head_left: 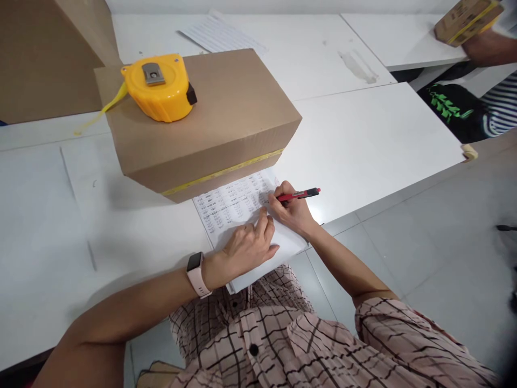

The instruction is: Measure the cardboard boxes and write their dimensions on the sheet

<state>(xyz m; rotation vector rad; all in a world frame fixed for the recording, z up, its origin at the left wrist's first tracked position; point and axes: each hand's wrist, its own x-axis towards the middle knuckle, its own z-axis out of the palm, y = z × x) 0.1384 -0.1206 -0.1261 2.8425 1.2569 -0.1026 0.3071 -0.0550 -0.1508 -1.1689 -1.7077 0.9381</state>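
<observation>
My right hand is closed round a red and black pen, its tip down at the written rows on a sheet of paper. On the same sheet rests my left hand, lying flat with its fingers stretched out. Handwritten columns fill the sheet's upper part, and its lower part is blank. Just beyond the paper stands a closed cardboard box with a yellow strip along its near side. A yellow tape measure sits on the box, its yellow strap hanging over the left edge.
The white table ends at a front edge on the right. Behind the box lies another written sheet. A large cardboard box fills the far left. At the upper right, another person's arm reaches to a small cardboard box.
</observation>
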